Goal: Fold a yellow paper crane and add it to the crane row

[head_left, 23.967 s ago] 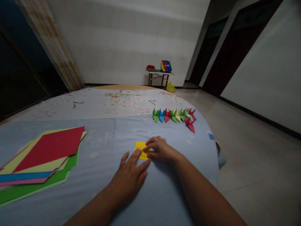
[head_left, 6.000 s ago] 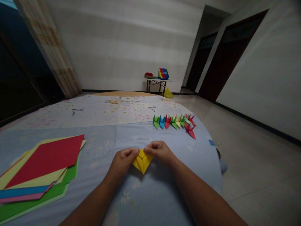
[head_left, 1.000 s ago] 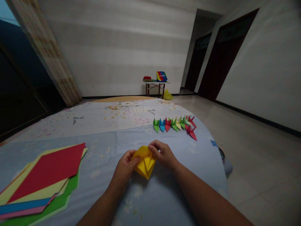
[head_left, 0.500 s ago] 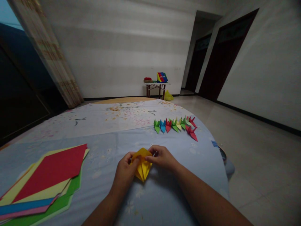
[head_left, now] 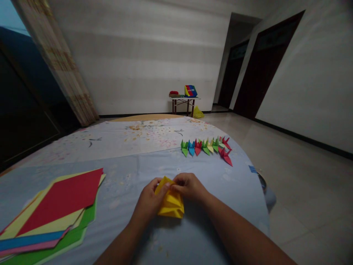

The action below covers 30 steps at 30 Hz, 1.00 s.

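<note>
At the lower left of the frame a stack of paper sheets [head_left: 60,198] lies fanned on the tabletop [head_left: 124,158] (red on top, then pale yellow, blue, pink and green), well apart from the hands. Just left of centre, the left hand [head_left: 150,202] is closed on the left edge of the yellow paper [head_left: 171,206], fingertips pinching its upper corner. The yellow paper, partly folded, sits low in the middle of the frame, its lower edge on the blue cloth. The right hand [head_left: 190,186] pinches the paper's top from the right side, its fingers meeting the left hand's. Further up and to the right, a row of paper birds [head_left: 205,146] in green, blue, red and yellow stands near the tabletop's edge.
</note>
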{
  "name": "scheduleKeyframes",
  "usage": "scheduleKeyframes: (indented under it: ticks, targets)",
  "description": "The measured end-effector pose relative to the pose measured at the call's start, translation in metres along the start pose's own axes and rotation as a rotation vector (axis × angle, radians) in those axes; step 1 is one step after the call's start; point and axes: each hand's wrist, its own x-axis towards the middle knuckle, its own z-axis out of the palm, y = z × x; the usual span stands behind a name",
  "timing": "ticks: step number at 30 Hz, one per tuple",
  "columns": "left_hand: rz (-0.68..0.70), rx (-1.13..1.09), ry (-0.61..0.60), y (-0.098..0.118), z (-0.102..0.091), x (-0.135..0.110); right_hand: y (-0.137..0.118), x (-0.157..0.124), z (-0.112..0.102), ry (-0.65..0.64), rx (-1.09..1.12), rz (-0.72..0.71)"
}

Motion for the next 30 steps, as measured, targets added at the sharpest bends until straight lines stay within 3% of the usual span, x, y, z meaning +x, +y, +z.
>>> scheduleKeyframes:
  ticks: [16, 24, 30]
  targets:
    - [-0.129, -0.160, 0.071, -0.0095, -0.0030, 0.0055, -0.0056, -0.0048, 0.0034, -0.060, -0.081, -0.094]
    - [-0.099, -0.136, 0.060, -0.0056, -0.0021, 0.0050, -0.0060, -0.0030, 0.0023, -0.024, -0.093, -0.053]
    - [-0.103, -0.129, 0.096, -0.0080, -0.0043, 0.0040, -0.0071, -0.0046, 0.0028, -0.076, -0.125, -0.130]
